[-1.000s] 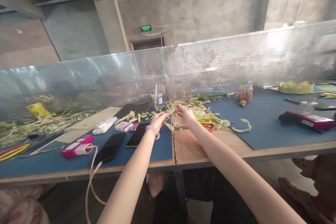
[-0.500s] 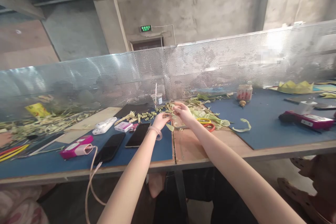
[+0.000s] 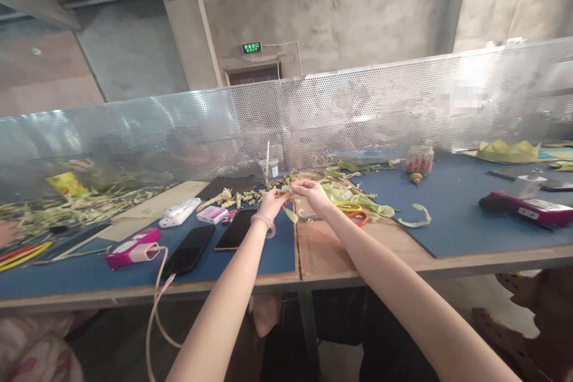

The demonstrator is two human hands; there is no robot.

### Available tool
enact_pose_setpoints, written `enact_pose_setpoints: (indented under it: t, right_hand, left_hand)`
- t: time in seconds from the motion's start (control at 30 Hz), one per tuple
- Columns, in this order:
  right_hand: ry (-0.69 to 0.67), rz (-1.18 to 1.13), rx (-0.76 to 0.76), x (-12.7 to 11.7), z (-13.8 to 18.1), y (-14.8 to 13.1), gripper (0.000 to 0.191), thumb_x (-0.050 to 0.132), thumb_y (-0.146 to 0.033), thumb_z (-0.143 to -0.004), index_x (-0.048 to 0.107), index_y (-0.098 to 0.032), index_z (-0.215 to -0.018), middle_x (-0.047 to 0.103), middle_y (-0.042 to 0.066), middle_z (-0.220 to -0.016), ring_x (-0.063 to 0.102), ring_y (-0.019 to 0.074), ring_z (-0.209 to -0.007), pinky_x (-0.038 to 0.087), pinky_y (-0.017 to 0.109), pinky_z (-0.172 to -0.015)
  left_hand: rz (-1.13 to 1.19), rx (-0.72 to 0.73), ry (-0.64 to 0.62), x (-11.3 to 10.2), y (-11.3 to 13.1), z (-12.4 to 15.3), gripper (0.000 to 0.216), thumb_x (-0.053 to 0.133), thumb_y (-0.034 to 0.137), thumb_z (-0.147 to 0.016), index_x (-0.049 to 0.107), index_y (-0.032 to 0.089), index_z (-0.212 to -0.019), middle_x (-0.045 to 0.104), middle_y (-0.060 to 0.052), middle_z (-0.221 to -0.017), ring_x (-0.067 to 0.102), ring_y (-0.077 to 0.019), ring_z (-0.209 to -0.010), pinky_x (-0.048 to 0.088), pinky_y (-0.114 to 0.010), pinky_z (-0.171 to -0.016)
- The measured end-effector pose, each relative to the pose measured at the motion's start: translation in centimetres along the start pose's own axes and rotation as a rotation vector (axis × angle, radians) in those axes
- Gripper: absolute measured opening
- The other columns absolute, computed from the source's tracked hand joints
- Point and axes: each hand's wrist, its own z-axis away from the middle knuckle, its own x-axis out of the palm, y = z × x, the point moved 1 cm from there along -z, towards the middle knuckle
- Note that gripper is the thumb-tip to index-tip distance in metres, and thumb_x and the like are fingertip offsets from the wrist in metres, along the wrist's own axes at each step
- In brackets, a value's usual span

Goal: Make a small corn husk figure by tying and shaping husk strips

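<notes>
Both my arms reach out over the workbench. My left hand (image 3: pixel 271 203) and my right hand (image 3: pixel 313 193) meet fingertip to fingertip above the seam between the blue mat and the bare wood. Together they pinch a pale green leaf strip (image 3: pixel 290 213), whose loose end curls down below them. A light band sits on my left wrist. Just beyond the hands lies a row of small green woven pieces (image 3: pixel 244 197) and a heap of leaf strips (image 3: pixel 358 197).
Two dark phones (image 3: pixel 235 228) lie left of my hands, with a pink device (image 3: pixel 133 248) and its cable nearer the edge. Red and yellow scissors (image 3: pixel 353 210) rest to the right. A plastic cup with a straw (image 3: pixel 268 168) stands by the perforated metal screen (image 3: pixel 358 107).
My hands were apart a second ago with the strip in the left; they have come together and both pinch it. The view has shifted slightly.
</notes>
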Motion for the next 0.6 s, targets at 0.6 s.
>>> enact_pose_setpoints:
  t: [0.6]
  right_hand:
    - [0.063,0.013,0.041,1.1,0.6,-0.8,0.007,0.062,-0.021,-0.059,0.064,-0.018,-0.064,0.063,-0.001,-0.069,0.056,0.0124,-0.067,0.044,0.026,-0.072]
  left_hand:
    - [0.021,0.09,-0.02,0.0,0.1,-0.2,0.029,0.071,0.029,-0.062,0.055,0.015,-0.081,0.065,-0.003,-0.067,0.059,-0.0134,-0.06,0.041,-0.024,-0.056]
